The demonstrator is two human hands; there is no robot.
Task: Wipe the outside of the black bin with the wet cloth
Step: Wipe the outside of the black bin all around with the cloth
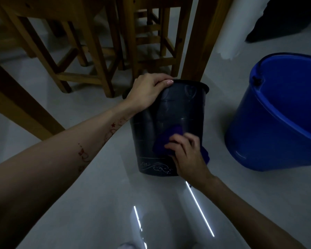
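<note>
A: Standing upright on the pale floor [90, 203], the black bin [176, 112] sits at centre, just in front of a wooden leg [199, 42]. Its interior is not visible from this angle. A white scroll pattern runs around its base.

B: Second container?

A: A blue bucket [269, 126] stands to the right of the bin, apart from it. Its opening faces the camera; only blue inner wall shows, and whether it holds water cannot be told.

B: Left hand [149, 92] pose and grip?

A: Forearm extended from lower left. The hand rests on the bin's near-left rim, thumb laid along the rim edge, fingers curled over the lip: grip closed on the bin.

B: Right hand [187, 155]?

A: It reaches in from lower right, wrist low. Fingers are bent over a dark blue cloth [167, 139], pressing it against the bin's outer wall in its lower half. Grip engaged on the cloth; part of the cloth hangs out behind the hand.

B: Surroundings?

A: Wooden stools [83, 56] stand behind the bin.
</note>
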